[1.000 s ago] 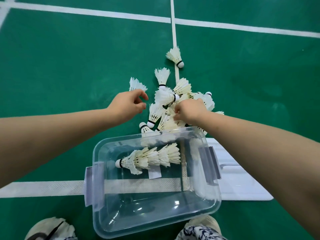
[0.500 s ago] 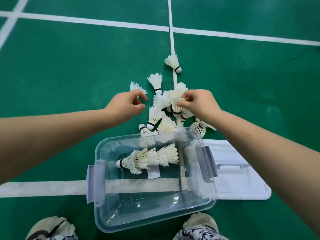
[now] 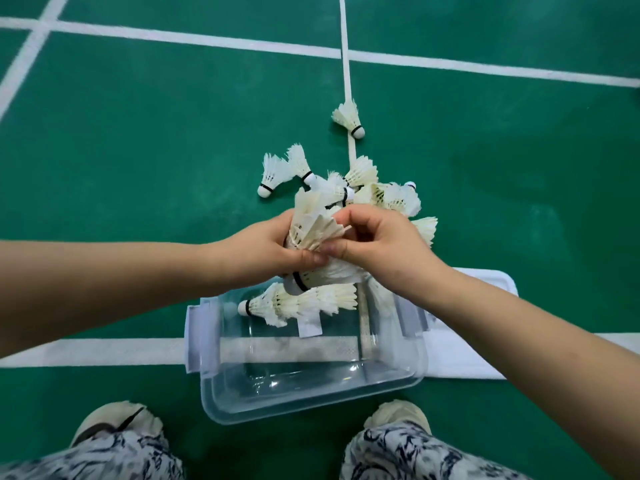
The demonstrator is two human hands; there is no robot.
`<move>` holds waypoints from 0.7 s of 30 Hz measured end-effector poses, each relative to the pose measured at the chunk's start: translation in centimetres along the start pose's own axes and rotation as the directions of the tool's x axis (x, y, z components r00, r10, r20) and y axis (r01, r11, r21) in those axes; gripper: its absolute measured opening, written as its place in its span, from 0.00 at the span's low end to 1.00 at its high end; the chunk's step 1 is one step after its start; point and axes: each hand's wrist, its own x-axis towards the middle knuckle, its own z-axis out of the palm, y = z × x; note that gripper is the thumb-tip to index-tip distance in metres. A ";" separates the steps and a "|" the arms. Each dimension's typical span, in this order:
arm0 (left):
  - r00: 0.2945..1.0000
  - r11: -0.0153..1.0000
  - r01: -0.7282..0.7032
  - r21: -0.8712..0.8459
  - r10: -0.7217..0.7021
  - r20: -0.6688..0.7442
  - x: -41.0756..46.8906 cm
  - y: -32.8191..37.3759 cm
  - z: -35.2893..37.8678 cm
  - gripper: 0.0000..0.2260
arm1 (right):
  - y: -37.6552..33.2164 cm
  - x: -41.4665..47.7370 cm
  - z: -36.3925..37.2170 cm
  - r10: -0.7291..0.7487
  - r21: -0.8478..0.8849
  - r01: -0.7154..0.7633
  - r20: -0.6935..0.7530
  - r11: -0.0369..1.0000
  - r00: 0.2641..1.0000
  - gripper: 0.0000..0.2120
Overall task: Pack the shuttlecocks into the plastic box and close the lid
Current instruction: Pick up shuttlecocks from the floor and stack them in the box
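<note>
Head view: the clear plastic box [image 3: 313, 408] stands open on the green floor [image 3: 138, 150], between the person's two shoes [image 3: 114, 422] and across a white court line [image 3: 104, 351]. Its near rim and left side have bare floor around them. On the right, its side lies over the white lid [image 3: 485, 289], which is flat on the floor. The far rim is under the hands.

A nested row of shuttlecocks [image 3: 304, 303] lies along the far wall inside the box, cork end to the left. The rest of the box floor is bare.

Both hands meet just above the far rim. The left hand [image 3: 259, 251] has its fingers curled round a bunch of shuttlecocks [image 3: 311, 230], thumb underneath. The right hand [image 3: 384, 247] pinches the feathers of the same bunch between thumb and bent fingers. One cork end with a black band sticks out below the hands.

Beyond the hands a loose pile [image 3: 391, 197] lies on the floor, two shuttlecocks [image 3: 277, 173] beside it on the left. A single shuttlecock [image 3: 348, 119] lies farther off on the centre line, well apart.
</note>
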 end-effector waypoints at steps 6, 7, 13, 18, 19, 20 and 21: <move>0.988 0.987 0.155 0.030 -0.155 -0.020 -1.0 -2.5 -0.5 0.12 | 3.1 -1.3 1.5 0.162 -0.001 -0.162 -0.040 0.987 0.986 0.16; 0.984 0.985 0.170 0.035 -0.169 -0.051 -1.1 -2.7 -0.6 0.12 | 3.7 -1.5 1.9 0.202 0.001 -0.202 -0.046 0.979 0.978 0.16; 0.968 0.962 0.197 0.188 -0.160 -0.196 -1.3 -3.0 -1.0 0.16 | 7.8 -2.9 5.1 0.415 -0.169 -0.402 0.055 0.900 0.908 0.13; 0.968 0.928 0.209 0.310 -0.151 -0.203 -1.2 -3.0 -0.7 0.13 | 9.0 -3.2 7.2 0.396 -0.515 -0.235 0.227 0.824 0.890 0.12; 0.969 0.929 0.202 0.310 -0.144 -0.200 -1.2 -2.9 -0.6 0.13 | 9.1 -3.1 7.5 0.398 -0.550 -0.205 0.257 0.810 0.881 0.13; 0.971 0.934 0.199 0.298 -0.145 -0.192 -1.1 -2.8 -0.5 0.13 | 9.2 -3.0 7.8 0.402 -0.569 -0.185 0.282 0.801 0.871 0.13; 0.972 0.940 0.197 0.279 -0.151 -0.178 -1.1 -2.7 -0.4 0.13 | 9.5 -2.9 8.1 0.408 -0.590 -0.166 0.304 0.790 0.861 0.13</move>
